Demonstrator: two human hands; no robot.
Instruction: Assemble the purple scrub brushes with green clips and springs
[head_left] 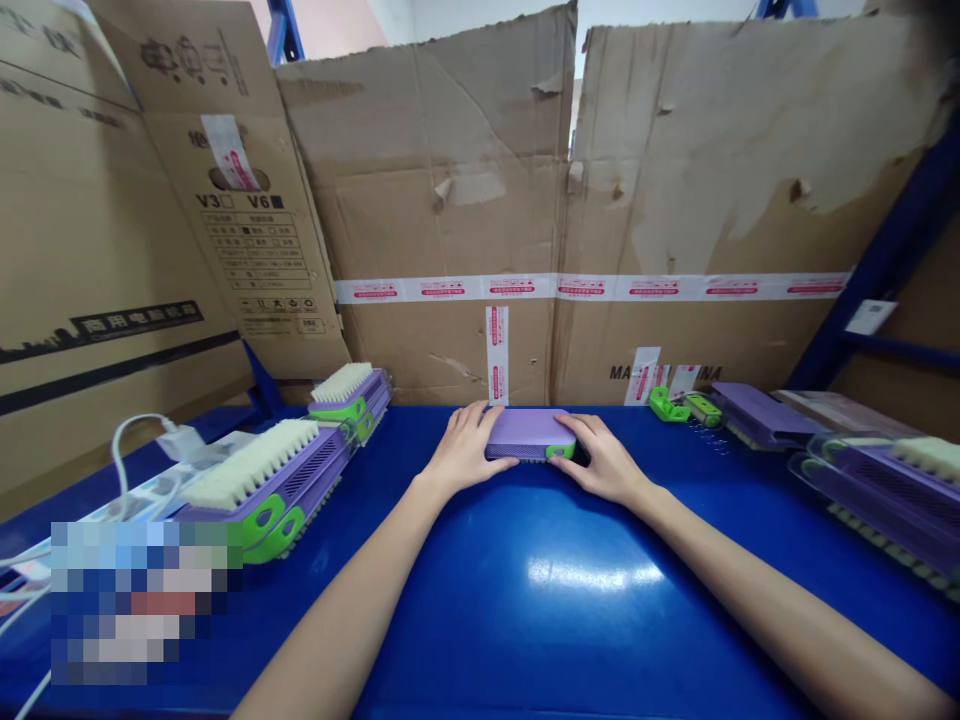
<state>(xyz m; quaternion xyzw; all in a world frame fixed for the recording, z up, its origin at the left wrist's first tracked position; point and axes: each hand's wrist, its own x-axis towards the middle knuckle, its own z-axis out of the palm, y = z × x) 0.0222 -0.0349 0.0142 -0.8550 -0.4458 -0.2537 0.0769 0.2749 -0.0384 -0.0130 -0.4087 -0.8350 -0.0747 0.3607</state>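
A purple brush (528,428) with a green end piece lies bristles down on the blue tabletop, near the cardboard at the back. Its left end is gripped by my left hand (469,447), thumb along the near side and fingers over the far side. My right hand (600,458) holds the right end in the same way, next to the green piece. Both hands are closed around the brush, and parts of its ends are hidden under the fingers.
Purple and green brushes (281,480) are stacked at the left, beside a power strip with white cables (184,440). At right lie green plastic parts (669,405), springs (709,440), another purple piece (765,415) and stacked brushes (877,480). Cardboard walls (450,230) enclose the back.
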